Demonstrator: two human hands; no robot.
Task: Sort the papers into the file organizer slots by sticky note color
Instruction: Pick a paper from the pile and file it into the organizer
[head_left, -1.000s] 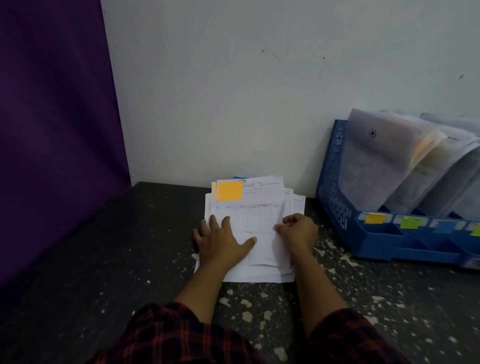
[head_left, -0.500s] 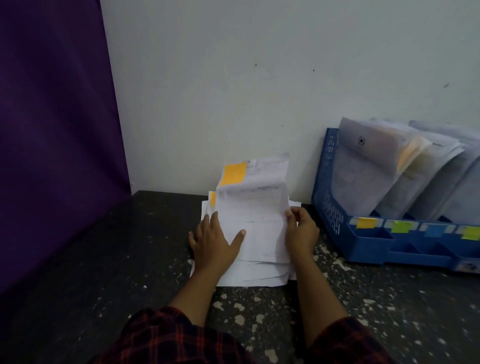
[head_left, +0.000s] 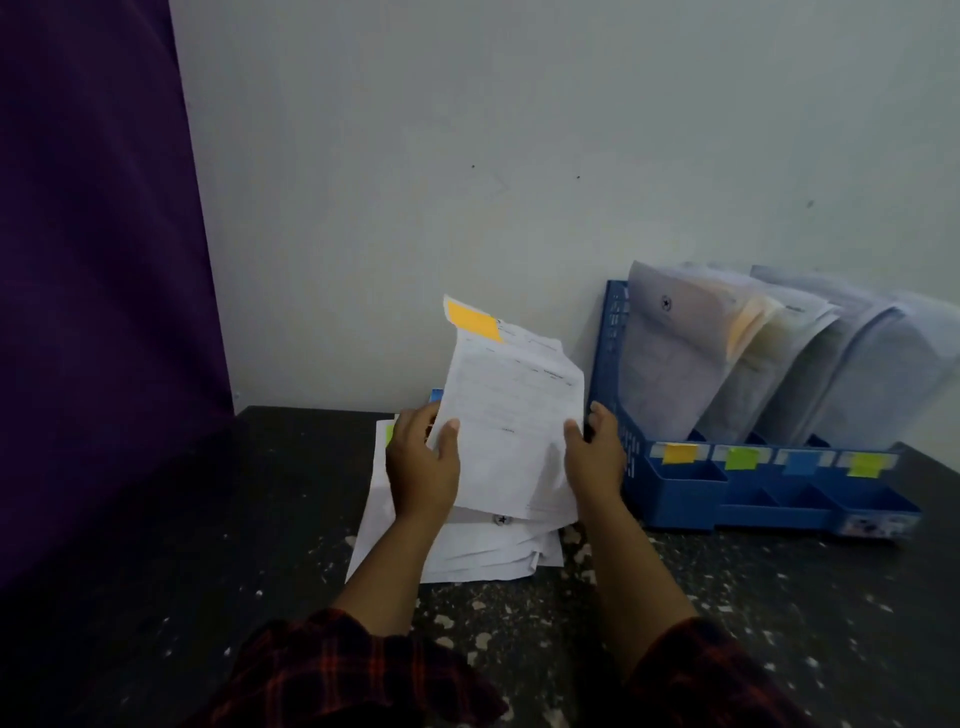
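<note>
A sheaf of white papers (head_left: 511, 415) with an orange sticky note (head_left: 472, 320) at its top is lifted upright above the paper pile (head_left: 483, 553). My left hand (head_left: 421, 467) grips its left edge and my right hand (head_left: 597, 457) grips its right edge. A green sticky note (head_left: 389, 434) peeks out on the pile behind my left hand. To the right stands the blue file organizer (head_left: 675, 499), its slots labelled with orange (head_left: 679, 453), green (head_left: 742, 458), blue (head_left: 800, 462) and yellow-green (head_left: 865, 464) notes and holding clear folders (head_left: 670, 364).
The dark speckled tabletop (head_left: 208, 545) stretches to the left and front. A purple curtain (head_left: 93, 260) hangs at the left and a white wall (head_left: 519, 156) stands right behind the pile and organizer. My plaid sleeves (head_left: 353, 675) fill the bottom edge.
The orange-tagged papers have gone from lying flat on the pile to being raised upright in both hands and shifted slightly right. A green note on the pile is uncovered.
</note>
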